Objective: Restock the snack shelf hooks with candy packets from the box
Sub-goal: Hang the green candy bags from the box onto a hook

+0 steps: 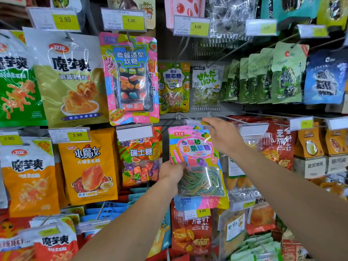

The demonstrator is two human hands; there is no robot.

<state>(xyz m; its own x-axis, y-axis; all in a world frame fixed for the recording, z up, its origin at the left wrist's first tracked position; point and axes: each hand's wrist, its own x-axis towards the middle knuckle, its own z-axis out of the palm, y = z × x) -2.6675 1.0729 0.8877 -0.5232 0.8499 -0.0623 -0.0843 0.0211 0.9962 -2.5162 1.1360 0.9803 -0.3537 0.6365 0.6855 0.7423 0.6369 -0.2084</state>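
Observation:
A pink and yellow candy packet (195, 147) with rainbow sour strips showing through its clear window hangs in front of the shelf at centre. My left hand (172, 173) grips its lower left edge. My right hand (224, 136) pinches the packet's top right corner, right at the end of a metal hook (226, 117) and its label holder. The packet's hang hole sits just under the fingers. The box is not in view.
Hooks full of snack packets surround the spot: a Swiss candy bag (140, 157) to the left, red mushroom snack packets (278, 146) to the right, a pink gummy pack (130, 78) above. Price tags jut out on hook ends. More packets hang below.

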